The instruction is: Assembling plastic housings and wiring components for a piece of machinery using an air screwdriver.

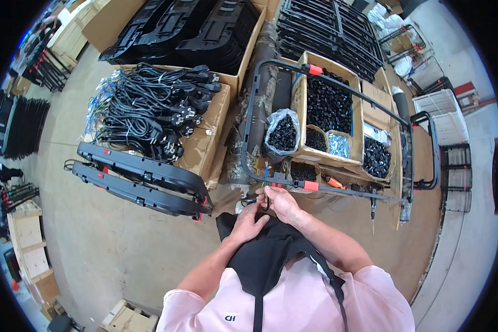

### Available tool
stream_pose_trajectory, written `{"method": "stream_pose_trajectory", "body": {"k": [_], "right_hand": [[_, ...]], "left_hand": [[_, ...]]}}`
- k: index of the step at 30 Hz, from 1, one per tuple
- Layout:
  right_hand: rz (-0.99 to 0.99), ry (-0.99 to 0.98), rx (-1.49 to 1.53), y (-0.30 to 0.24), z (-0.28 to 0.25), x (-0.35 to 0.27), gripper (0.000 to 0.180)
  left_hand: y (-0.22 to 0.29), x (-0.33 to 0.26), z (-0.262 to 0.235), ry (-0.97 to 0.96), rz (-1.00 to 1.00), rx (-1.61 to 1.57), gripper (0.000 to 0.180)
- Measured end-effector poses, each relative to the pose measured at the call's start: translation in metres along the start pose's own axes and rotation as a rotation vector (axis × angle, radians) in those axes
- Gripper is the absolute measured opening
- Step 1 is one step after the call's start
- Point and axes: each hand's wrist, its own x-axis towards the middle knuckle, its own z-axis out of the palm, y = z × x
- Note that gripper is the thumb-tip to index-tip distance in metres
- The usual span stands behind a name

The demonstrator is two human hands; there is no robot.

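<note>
My two hands meet close in front of my chest, above a black apron. My left hand (248, 222) is curled with its fingers closed around thin wires (251, 200) that are blue at the tip. My right hand (280, 202) pinches the same small wires just beside it, right under the near bar of a black tubular frame (249, 110) with red clips (311, 186). The wire ends are partly hidden by my fingers.
Open cardboard boxes of small black parts (327, 105) and a plastic bag of them (282, 133) sit inside the frame. A box of coiled black power cords (144, 110) stands at left, with two long black panels (144, 180) leaning on it. A white crate (442, 113) is far right.
</note>
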Motion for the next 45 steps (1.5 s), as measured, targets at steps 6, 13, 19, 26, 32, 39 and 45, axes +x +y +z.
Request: {"method": "stream_pose_trajectory", "body": {"k": [6,13,19,26,32,39,45], "right_hand": [[0.061,0.098,-0.194,-0.023,0.002,-0.008,0.04],[-0.28,0.029,-1.303,-0.146,0.004,-0.031,0.045],[0.188,-0.168,-1.444,-0.138,-0.05,0.066,0.083],[-0.14,-0.234,-0.776,-0.092,-0.036,0.095,0.038],[-0.186,-0.049,-0.871,-0.095,-0.031,0.087,0.041],[-0.471,0.388,-0.357,-0.093,-0.06,0.127,0.038],[-0.615,0.406,0.039,-0.143,-0.047,0.107,0.032]], "left_hand": [[0.013,0.009,-0.003,-0.111,0.004,0.046,0.027],[0.003,-0.021,0.003,0.123,-0.124,-0.056,0.031],[0.016,-0.021,0.011,0.25,-0.22,-0.053,0.036],[0.038,-0.031,0.028,0.327,-0.296,-0.075,0.033],[0.056,-0.037,0.033,0.238,-0.43,-0.137,0.029],[0.074,-0.01,0.003,0.133,-0.341,-0.242,0.031],[0.041,0.017,-0.011,0.056,-0.261,-0.209,0.033]]}}
